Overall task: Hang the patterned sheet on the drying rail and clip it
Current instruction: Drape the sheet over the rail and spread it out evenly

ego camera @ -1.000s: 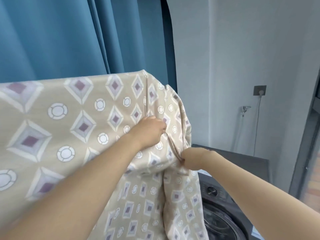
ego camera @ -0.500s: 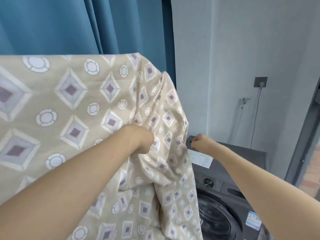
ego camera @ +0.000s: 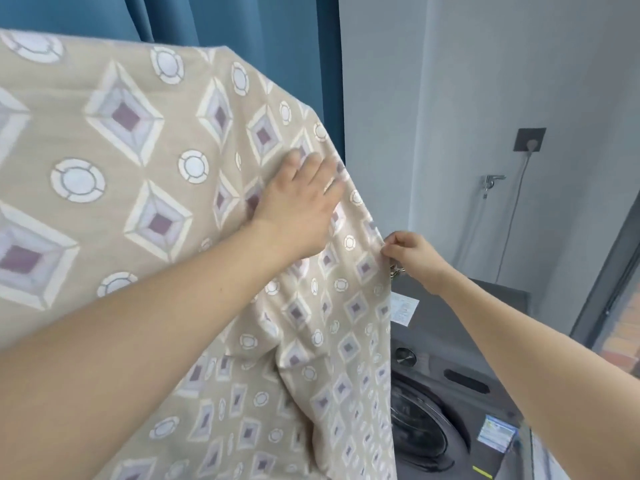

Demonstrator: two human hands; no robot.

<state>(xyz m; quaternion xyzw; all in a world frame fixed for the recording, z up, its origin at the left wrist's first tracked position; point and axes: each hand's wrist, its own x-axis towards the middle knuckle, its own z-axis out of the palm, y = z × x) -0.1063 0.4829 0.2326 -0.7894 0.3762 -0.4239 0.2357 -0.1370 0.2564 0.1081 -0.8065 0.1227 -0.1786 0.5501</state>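
Already draped: patterned sheet (ego camera: 145, 188), beige with diamond and ring print, hangs over something hidden under its top fold, probably the drying rail, rail itself not visible. Fabric falls down the near side, right edge bunched into loose vertical folds in front of the washing machine (ego camera: 460, 386). Blue curtain (ego camera: 242, 26) behind, grey wall (ego camera: 519, 81) with socket (ego camera: 530, 140) and tap (ego camera: 491, 181) to the right.

Step in hand, judged: spreading and flattening the sheet at its right end before clipping. To do it well: sweep the flat palm outward toward the edge so creases leave the top fold, keep the edge taut with the other hand, pull evenly so the cloth does not slide off the far side, get both hanging sides about level, then clip near the corner through both layers.

Left hands-side: left hand (ego camera: 298, 206) wide, fingers straight and spread, pressing flat on the sheet near the upper right slope, fingertips motion-blurred. Right hand (ego camera: 412, 254) narrow, thumb and fingers pinching the sheet's right edge, just below the left hand's level. Small metallic thing (ego camera: 396, 271) shows under the right hand, maybe a clip or chain, too small to tell; whether the hand carries it, cannot tell
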